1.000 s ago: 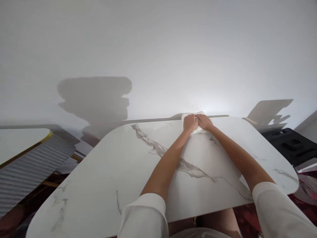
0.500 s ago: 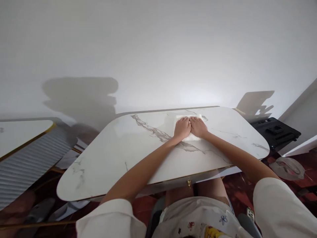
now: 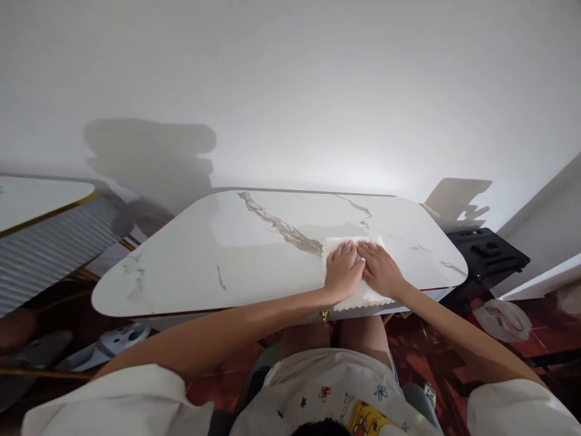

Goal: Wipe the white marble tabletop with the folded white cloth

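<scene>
A white cloth [image 3: 363, 296] lies on the white marble table [image 3: 254, 254], near its front edge, with its near border hanging slightly over. My left hand [image 3: 342, 272] and my right hand [image 3: 380, 268] lie side by side on top of the cloth, fingers stretched flat and pressing it down. Most of the cloth is hidden under the two hands.
A second white tabletop with a gold rim [image 3: 40, 203] stands at the left over a ribbed grey base. A black case [image 3: 488, 254] sits on the floor at the right, by a white wall. A red patterned floor lies below, with a white object [image 3: 113, 345] under the table's left end.
Both hands have slid the cloth from the far edge of the table back toward me, to the near edge. The view has pulled back and down.
</scene>
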Demonstrator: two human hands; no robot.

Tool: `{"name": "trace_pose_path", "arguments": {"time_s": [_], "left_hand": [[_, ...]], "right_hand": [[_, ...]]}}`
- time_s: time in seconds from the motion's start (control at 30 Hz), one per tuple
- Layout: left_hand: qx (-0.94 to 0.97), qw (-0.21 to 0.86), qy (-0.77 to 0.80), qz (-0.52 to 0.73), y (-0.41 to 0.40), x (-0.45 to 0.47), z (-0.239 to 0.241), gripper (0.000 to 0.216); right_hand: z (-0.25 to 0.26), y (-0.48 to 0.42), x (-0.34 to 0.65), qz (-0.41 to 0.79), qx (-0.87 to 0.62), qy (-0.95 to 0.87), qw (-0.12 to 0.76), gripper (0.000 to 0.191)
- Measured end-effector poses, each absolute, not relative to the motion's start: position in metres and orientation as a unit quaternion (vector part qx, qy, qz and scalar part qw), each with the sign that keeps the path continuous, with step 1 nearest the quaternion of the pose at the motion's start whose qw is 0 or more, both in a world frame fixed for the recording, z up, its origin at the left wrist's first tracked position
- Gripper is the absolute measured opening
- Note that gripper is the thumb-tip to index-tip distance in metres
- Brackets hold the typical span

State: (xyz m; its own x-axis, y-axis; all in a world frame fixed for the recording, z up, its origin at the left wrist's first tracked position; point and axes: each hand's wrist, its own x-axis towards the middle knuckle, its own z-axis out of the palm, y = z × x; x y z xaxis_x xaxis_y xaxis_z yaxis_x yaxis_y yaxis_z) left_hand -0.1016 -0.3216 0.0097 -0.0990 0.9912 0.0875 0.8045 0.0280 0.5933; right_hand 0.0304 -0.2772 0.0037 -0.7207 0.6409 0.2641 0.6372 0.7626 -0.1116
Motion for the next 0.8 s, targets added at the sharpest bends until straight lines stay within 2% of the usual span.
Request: {"name": "trace_pose_path", "arguments": {"time_s": [0.2, 0.43, 0.8], "left_hand": [[0.667, 0.208, 0.674, 0.24, -0.275, -0.083, 0.025, 0.036], [0.677, 0.043, 0.689, 0.255, -0.206, -0.122, 0.016, 0.031], [0.613, -0.013, 0.748, 0.252, -0.11, -0.189, 0.011, 0.032]], "right_hand": [[0.008, -0.239, 0.049, 0.012, -0.377, -0.914, 0.15, 0.049], [0.01, -0.166, -0.008, -0.001, -0.381, -0.912, 0.149, 0.043], [0.005, -0.048, -0.087, 0.04, -0.327, -0.925, 0.188, 0.041]]}}
